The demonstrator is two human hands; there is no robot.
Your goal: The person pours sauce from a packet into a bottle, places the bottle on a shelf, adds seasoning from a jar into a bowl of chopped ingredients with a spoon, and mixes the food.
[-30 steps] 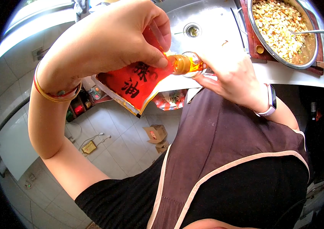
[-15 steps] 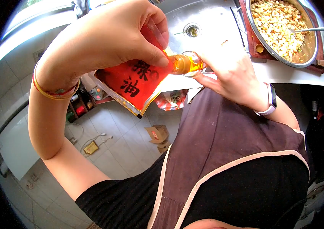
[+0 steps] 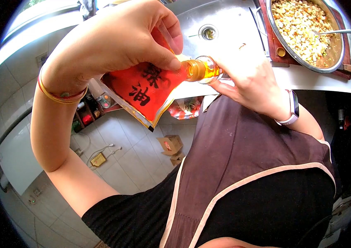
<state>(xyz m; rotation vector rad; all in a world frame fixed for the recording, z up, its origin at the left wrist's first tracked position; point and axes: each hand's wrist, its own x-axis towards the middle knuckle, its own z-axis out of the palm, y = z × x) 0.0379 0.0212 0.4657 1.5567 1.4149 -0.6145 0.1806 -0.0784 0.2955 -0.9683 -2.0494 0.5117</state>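
My left hand pinches a red chilli oil packet printed with large black characters. The packet hangs aslant, its wide sealed end toward the floor and its narrow end at the mouth of a small glass bottle. Orange-yellow liquid shows inside the bottle. Fingers and thumb of my right hand close around the bottle from the right, hiding part of it. The bottle's neck points left against the packet; whether liquid is flowing between them I cannot tell.
A steel sink with a drain lies beyond my hands. To the right, a large metal bowl of chopped food with a spoon stands on a red-brown board, beside a small round cap. Cardboard boxes sit on the floor.
The packet's lower end has shifted slightly left and down, and my left thumb has moved a little left. My right hand and the bottle stay nearly still.
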